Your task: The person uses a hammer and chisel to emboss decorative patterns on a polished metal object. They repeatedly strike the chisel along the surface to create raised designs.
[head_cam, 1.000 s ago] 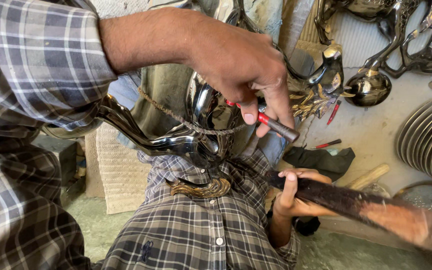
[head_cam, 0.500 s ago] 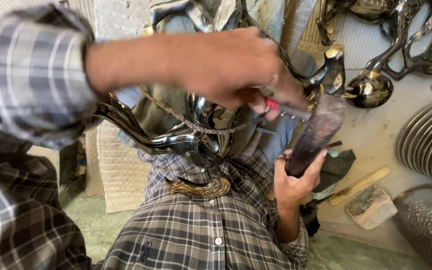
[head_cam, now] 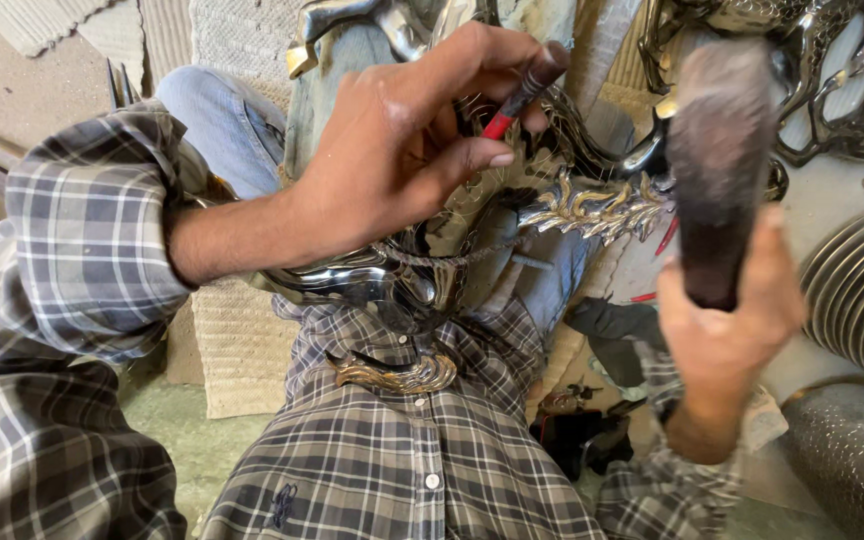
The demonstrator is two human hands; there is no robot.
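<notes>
We see the left hand (head_cam: 402,160) with fingers pinched tight around a slim red-and-dark tool (head_cam: 522,92), its tip pointing down at the shiny curved metal piece (head_cam: 402,280) lying on the lap just beneath the palm. Off to that hand's right and well apart from it, the right hand (head_cam: 727,335) is clenched around the lower end of a dark wooden mallet (head_cam: 717,160), held upright above the fist.

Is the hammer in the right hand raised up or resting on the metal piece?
Raised: the right hand holds the hammer upright, clear of the shiny metal piece.
</notes>
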